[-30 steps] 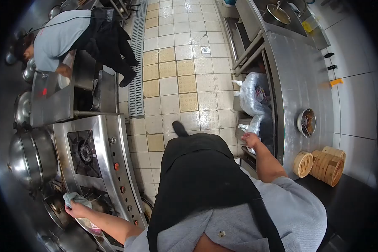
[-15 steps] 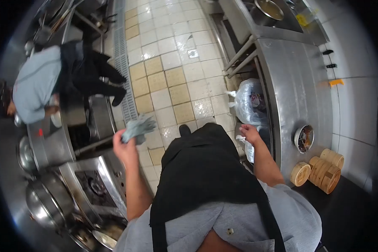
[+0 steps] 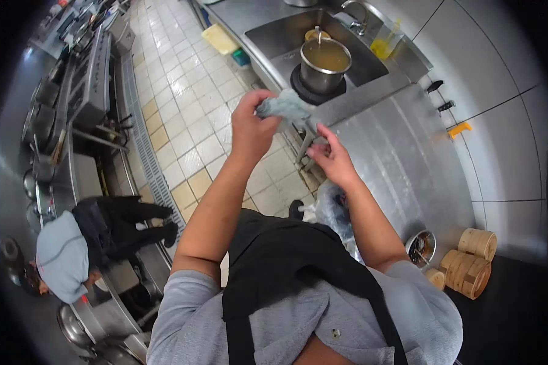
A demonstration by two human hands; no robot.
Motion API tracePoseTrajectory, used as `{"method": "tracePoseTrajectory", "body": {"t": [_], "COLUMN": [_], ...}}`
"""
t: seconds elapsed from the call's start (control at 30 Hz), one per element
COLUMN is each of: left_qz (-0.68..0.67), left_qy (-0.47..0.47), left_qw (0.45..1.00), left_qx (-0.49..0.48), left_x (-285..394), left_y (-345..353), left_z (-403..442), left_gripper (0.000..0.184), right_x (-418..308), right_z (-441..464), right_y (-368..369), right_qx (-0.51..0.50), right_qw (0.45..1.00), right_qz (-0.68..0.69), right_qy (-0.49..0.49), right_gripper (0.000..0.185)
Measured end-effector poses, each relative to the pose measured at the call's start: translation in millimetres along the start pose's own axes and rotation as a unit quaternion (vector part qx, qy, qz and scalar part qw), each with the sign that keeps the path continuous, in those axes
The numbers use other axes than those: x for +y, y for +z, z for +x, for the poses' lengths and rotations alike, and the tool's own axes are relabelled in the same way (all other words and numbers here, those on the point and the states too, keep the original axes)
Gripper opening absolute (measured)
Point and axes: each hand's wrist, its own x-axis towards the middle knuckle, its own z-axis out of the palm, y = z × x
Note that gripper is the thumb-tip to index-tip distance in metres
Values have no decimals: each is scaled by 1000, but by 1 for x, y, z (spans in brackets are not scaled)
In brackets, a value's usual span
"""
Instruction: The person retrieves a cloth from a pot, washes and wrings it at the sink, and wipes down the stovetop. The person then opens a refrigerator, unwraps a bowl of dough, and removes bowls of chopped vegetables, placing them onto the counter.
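Observation:
My left hand [image 3: 253, 125] is raised in front of me, its fingers closed on a crumpled grey-green cloth [image 3: 289, 108]. The cloth sticks out toward the right and looks a little smeared by motion. My right hand [image 3: 333, 159] is just below and right of the cloth's free end. Its thumb and index finger are apart, with nothing visible between them. Whether the index fingertip touches the cloth is unclear.
Ahead on the right is a sink [image 3: 259, 38] with a metal pot [image 3: 324, 66] of yellowish liquid. A steel counter [image 3: 396, 152] runs along my right, with a bowl [image 3: 421, 248] and bamboo steamers [image 3: 467, 272]. Another person [image 3: 64, 255] bends at the left.
Both hands have risen and come closer together, the left still holding the cloth. My view has shifted, so the sink and pot now show more fully.

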Motion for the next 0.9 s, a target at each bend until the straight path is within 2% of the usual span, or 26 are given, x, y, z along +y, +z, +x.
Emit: {"method": "tracePoseTrajectory", "body": {"t": [0.03, 0.07, 0.13, 0.17, 0.23, 0.27, 0.3, 0.37, 0.43, 0.5, 0.6, 0.63, 0.7, 0.77, 0.83, 0.9], "left_qz": [-25, -50, -80, -107, -144, -153, -164, -150, -46, -47, -26, -6, -19, -31, -53, -26], "left_qy": [6, 13, 24, 26, -4, -30, -56, -40, -27, -51, -89, -99, -104, -133, -148, -142], "left_qw": [999, 997, 994, 990, 983, 977, 971, 973, 967, 950, 914, 900, 874, 858, 851, 873], "left_qx": [-25, -50, -71, -89, -115, -142, -168, -173, -250, -305, -395, -424, -474, -495, -502, -467], "left_x": [1, 1, -12, -23, -49, -60, -71, -95, -119, -136, -162, -175, -186, -184, -193, -200], "left_y": [10, 20, 37, 45, 60, 65, 69, 74, 77, 81, 99, 110, 125, 136, 148, 155], "left_z": [21, 40, 74, 90, 114, 124, 134, 146, 160, 175, 191, 197, 213, 233, 256, 275], "left_gripper": [28, 29, 31, 32, 35, 34, 33, 30, 29, 30, 32, 34, 38, 35, 37, 38], "right_x": [-14, -17, -19, -19, -17, -18, -16, -12, -14, -17, -22, -21, -19, -10, -6, 10], "right_z": [24, 49, 97, 117, 144, 153, 158, 165, 167, 170, 167, 169, 171, 176, 183, 190], "right_y": [3, 3, 5, 1, -11, -11, -13, -21, -26, -24, -26, -26, -28, -33, -39, -40], "right_qx": [58, 66, 129, 137, 129, 159, 174, 231, 275, 321, 371, 383, 437, 446, 399, 401], "right_qw": [997, 996, 976, 975, 955, 952, 950, 937, 926, 911, 919, 914, 898, 893, 912, 910], "right_qz": [13, 12, 172, 171, 262, 257, 256, 256, 255, 254, 136, 136, -41, -51, -34, -40], "right_qy": [-49, -55, -28, -34, 48, 42, 40, 62, 46, 42, 16, 16, -20, -40, 90, 102], "right_gripper": [53, 53, 37, 37, 17, 8, 8, 8, 8, 8, 10, 10, 12, 13, 14, 18]}}
